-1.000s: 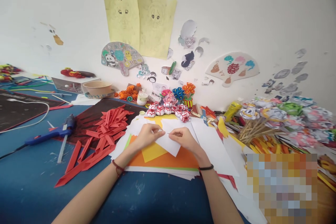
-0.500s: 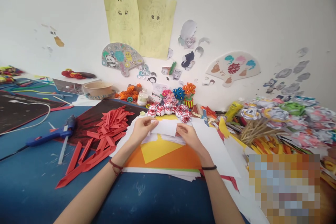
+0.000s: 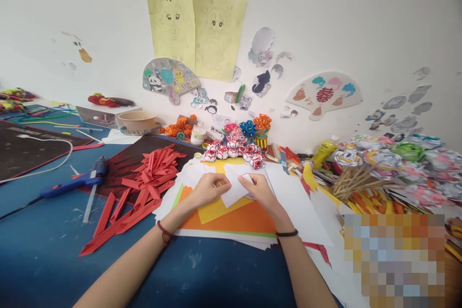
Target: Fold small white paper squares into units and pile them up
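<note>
A small white sheet of paper (image 3: 234, 193) is between my hands, tilted so that one corner points down. My left hand (image 3: 211, 188) is closed in a pinch at its left edge. At the upper right edge, my right hand (image 3: 260, 189) pinches the same sheet between thumb and fingers. Beneath lie a yellow sheet (image 3: 209, 212), an orange sheet (image 3: 231, 221) and more white paper. Just beyond my hands sit several red-and-white paper flowers (image 3: 231, 151). The fingertips behind the sheet are partly hidden.
Folded red paper strips (image 3: 153, 173) are heaped on the left, beside a blue glue gun (image 3: 75, 184) with a clear stick. A bowl (image 3: 137, 121) stands near the wall. To the right lie paper flowers on stems (image 3: 368, 159) and a yellow bottle (image 3: 322, 153).
The white paper has gone from lying level between my hands to a tilted position, lower down. My left hand has moved right, closer to my right hand. The view has shifted slightly.
</note>
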A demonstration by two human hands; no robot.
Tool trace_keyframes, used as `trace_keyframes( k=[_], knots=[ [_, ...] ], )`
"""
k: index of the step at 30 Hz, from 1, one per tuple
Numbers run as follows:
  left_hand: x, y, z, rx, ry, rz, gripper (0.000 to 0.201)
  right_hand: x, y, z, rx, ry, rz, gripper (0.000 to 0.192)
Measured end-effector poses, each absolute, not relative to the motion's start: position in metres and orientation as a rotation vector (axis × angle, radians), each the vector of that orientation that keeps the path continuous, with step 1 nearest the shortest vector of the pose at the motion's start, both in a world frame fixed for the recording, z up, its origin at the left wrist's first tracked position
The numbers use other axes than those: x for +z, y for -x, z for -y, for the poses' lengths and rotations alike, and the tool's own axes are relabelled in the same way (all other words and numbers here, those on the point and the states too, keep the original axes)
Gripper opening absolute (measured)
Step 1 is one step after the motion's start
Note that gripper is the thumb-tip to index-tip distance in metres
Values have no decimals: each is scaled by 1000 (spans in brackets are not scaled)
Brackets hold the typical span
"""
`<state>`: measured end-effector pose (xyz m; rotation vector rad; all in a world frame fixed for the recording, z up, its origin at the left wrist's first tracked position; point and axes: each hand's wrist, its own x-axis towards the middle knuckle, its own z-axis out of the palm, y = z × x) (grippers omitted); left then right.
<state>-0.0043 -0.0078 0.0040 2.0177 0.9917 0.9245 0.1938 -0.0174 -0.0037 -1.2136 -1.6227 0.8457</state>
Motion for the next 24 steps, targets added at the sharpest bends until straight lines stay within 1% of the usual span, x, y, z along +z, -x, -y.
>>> trace_keyframes(
  k=[5,8,13,15,17,19,21,24],
  knots=[
    [0,-3,13,911,-2085,-978,30,-6,-190,19,788,1228,1720,38],
    [-4,-8,12,922,-2097,-981,25,-4,-190,17,634,1297,1722,34],
    [-7,-7,8,870,-2109,-947,19,-3,-210,9,373,1450,1511,24],
    [-7,-3,5,883,-2118,-994,19,-5,-224,6,300,1482,1360,26],
    [-7,0,2,932,-2101,-1062,20,-7,-233,2,312,1475,1271,29],
    [-5,2,0,997,-2055,-1102,21,-9,-233,0,363,1463,1303,33],
    [-2,3,0,1040,-2025,-1099,24,-11,-223,-1,409,1444,1375,34],
    [0,3,1,998,-2049,-1058,29,-12,-199,4,483,1412,1515,38]
  ],
)
